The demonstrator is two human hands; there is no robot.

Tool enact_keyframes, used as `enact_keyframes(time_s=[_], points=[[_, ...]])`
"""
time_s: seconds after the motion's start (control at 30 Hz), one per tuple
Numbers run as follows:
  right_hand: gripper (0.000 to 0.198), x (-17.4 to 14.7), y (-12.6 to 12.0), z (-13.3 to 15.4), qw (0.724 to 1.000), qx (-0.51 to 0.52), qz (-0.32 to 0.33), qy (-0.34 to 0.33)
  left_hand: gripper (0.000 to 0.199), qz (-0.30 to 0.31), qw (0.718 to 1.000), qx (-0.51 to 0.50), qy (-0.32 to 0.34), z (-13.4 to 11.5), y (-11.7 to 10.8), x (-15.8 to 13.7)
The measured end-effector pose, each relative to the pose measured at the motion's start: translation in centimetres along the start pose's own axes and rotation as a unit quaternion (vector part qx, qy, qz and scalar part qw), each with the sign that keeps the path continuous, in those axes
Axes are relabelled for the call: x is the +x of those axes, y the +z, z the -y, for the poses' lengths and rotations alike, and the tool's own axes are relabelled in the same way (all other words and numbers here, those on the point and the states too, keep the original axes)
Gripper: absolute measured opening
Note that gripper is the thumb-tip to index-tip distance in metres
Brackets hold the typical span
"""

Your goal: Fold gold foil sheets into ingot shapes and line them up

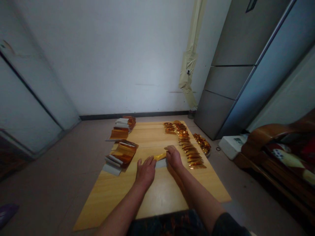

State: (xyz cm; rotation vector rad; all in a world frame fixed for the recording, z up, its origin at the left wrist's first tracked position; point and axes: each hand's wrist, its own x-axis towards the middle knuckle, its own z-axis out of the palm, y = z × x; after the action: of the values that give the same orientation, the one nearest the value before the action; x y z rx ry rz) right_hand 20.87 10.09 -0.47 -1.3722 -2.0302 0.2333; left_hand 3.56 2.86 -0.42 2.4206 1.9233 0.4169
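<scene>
A sheet of gold foil paper (160,163) with a pale grey side lies on the wooden board, its far edge turned over into a narrow gold strip. My left hand (145,171) has its fingers closed at the strip's left end. At the right end, my right hand (173,156) pinches the same strip. To the left lie a near stack of gold sheets (124,152) and a far stack (119,134). Folded gold foil pieces (188,147) overlap in a long row on the right, with a shorter row (169,127) beside it.
The wooden board (98,203) spans the space before me. Beyond its right edge sits a container of shiny gold pieces (203,144). A white box (231,146), a wooden seat (268,144) and a grey refrigerator (221,82) stand to the right. A white wall (118,59) is behind.
</scene>
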Motion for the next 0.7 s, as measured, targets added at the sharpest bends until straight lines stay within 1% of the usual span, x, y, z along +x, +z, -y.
enact_keyframes(time_s=[0.1, 0.27, 0.37, 0.5, 0.7], points=[[0.044, 0.2, 0.8, 0.4, 1.000, 0.007, 0.006, 0.015, 0.036, -0.002, 1.000, 0.001, 0.002, 0.0, -0.1, 0.0], [0.026, -1.6, 0.7, 1.2, 0.992, -0.061, 0.103, -0.044, 0.038, -0.004, 1.000, -0.002, -0.008, -0.1, 0.3, -0.1], [0.024, -2.5, 0.2, 1.2, 0.989, -0.075, 0.110, -0.064, 0.038, -0.002, 1.000, -0.003, -0.006, 0.0, 0.5, -0.2], [0.024, -2.7, -0.2, 1.3, 0.983, -0.101, 0.130, -0.085, 0.040, -0.006, 1.000, 0.002, -0.011, 0.1, 0.8, -0.1], [0.028, -2.3, -0.3, 2.2, 0.973, -0.152, 0.150, -0.086, 0.046, 0.002, 1.000, 0.001, -0.017, 0.1, 0.7, 0.0]])
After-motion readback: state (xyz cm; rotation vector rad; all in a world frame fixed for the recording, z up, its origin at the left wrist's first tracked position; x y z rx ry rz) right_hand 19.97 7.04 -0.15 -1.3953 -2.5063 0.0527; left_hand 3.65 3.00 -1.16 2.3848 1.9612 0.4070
